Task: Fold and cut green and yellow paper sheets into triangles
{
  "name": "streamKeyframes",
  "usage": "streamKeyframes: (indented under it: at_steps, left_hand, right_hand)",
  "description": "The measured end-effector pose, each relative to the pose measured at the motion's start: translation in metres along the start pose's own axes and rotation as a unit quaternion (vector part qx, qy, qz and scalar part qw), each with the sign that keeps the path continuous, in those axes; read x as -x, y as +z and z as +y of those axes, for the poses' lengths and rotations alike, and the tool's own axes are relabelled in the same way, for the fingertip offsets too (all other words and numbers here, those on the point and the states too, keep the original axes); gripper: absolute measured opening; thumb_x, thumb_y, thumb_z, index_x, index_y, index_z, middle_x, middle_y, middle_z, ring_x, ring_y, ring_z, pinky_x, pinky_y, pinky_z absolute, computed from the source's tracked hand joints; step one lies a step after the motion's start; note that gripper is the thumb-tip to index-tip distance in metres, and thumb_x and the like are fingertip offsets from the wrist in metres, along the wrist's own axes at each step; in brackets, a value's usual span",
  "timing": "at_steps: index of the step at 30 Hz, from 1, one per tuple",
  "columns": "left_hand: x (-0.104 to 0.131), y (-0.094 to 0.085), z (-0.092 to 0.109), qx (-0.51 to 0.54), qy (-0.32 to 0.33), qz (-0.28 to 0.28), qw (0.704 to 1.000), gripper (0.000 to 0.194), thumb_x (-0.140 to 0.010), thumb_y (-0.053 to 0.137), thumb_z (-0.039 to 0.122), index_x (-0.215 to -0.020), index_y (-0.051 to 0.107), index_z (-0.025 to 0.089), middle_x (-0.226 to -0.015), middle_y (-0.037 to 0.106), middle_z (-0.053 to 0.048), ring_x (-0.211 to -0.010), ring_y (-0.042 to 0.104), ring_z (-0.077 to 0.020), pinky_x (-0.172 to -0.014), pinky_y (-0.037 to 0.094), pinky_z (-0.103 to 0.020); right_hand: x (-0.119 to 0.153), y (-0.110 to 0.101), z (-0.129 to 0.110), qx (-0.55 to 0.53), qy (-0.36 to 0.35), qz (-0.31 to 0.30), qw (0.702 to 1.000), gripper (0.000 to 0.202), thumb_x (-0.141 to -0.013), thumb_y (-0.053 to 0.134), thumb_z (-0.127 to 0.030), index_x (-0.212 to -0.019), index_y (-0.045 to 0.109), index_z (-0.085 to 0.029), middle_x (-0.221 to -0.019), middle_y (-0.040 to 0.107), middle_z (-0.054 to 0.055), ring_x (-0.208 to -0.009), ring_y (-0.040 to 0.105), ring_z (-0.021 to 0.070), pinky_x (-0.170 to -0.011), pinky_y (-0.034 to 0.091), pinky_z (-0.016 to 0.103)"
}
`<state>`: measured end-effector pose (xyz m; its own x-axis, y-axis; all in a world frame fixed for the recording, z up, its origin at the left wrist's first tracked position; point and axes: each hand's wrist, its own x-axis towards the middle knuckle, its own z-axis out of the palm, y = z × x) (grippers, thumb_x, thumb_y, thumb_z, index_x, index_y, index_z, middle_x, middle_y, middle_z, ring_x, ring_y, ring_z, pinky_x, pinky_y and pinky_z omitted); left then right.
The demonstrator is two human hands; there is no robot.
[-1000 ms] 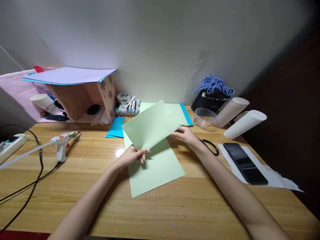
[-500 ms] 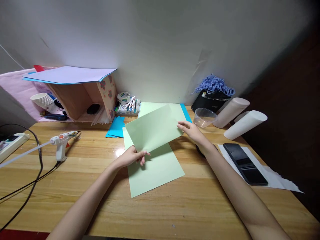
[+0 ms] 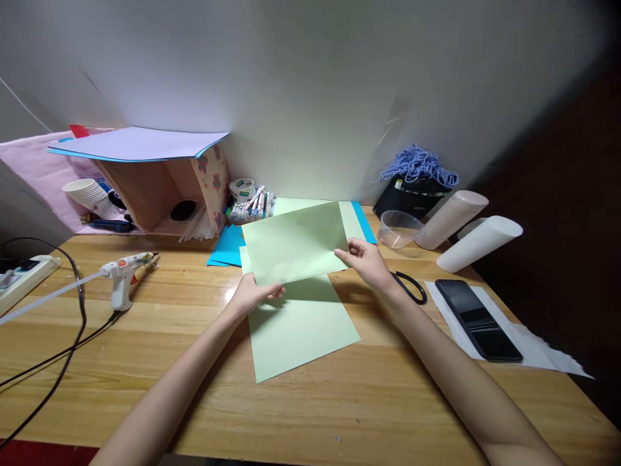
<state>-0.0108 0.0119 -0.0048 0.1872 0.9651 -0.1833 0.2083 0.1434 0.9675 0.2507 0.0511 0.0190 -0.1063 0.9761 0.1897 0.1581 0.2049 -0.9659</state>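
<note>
A sheet of light green paper (image 3: 295, 243) is held up at a tilt between my two hands. My left hand (image 3: 252, 294) grips its lower left edge, thumb on top and fingers beneath. At its right edge, my right hand (image 3: 366, 262) pinches the sheet, with the thumb on the near face and the other fingers behind. Below it, a second light green sheet (image 3: 303, 336) lies flat on the table, partly covered by the raised one. More green paper (image 3: 356, 223) lies at the back, with a blue strip along its right side.
Left stand a glue gun (image 3: 123, 278) with its cable and an open box (image 3: 211, 188) with a lilac top. Markers (image 3: 252, 206) and blue paper (image 3: 226, 249) lie behind my left hand. At right are a clear plastic bowl (image 3: 400, 230), white rolls (image 3: 480, 243) and a phone (image 3: 478, 320).
The raised green sheet has turned to lie more level and faces me more. My right hand has moved slightly left and down, its fingers now behind the sheet. A black loop shows beside my right wrist.
</note>
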Motion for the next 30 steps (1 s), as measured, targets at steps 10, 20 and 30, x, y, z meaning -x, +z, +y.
streamKeyframes:
  at_steps: [10, 20, 30]
  left_hand:
    - [-0.008, -0.014, -0.009, -0.064, 0.007, 0.053, 0.997, 0.019, -0.065, 0.062, 0.029, -0.064, 0.064, 0.010, -0.064, 0.067, -0.008, -0.058, 0.061, -0.0160, -0.052, 0.047, -0.023]
    - [-0.017, -0.039, -0.003, 0.034, -0.003, 0.161, 0.986, 0.033, -0.062, 0.070, 0.040, -0.073, 0.064, 0.010, -0.074, 0.068, -0.011, -0.068, 0.066, -0.0193, -0.063, 0.052, -0.026]
    - [-0.011, -0.018, -0.013, 0.127, -0.043, 0.063, 0.989, 0.039, -0.071, 0.067, 0.037, -0.100, 0.059, 0.012, -0.090, 0.069, -0.010, -0.079, 0.065, -0.0224, -0.069, 0.053, -0.029]
  right_hand:
    - [0.004, 0.001, -0.011, 0.008, 0.070, 0.005, 0.997, 0.034, -0.062, 0.068, -0.044, -0.080, 0.060, -0.016, -0.079, 0.065, 0.005, -0.059, 0.057, 0.0150, -0.047, 0.052, 0.027]
    - [-0.002, -0.020, -0.017, 0.010, 0.063, 0.074, 0.995, 0.040, -0.058, 0.071, -0.045, -0.084, 0.062, -0.016, -0.078, 0.064, 0.004, -0.054, 0.054, 0.0118, -0.045, 0.052, 0.025]
    - [0.024, 0.010, -0.045, 0.132, 0.044, -0.020, 0.990, 0.036, -0.071, 0.063, -0.040, -0.099, 0.058, -0.019, -0.103, 0.061, 0.010, -0.092, 0.058, 0.0244, -0.082, 0.047, 0.040]
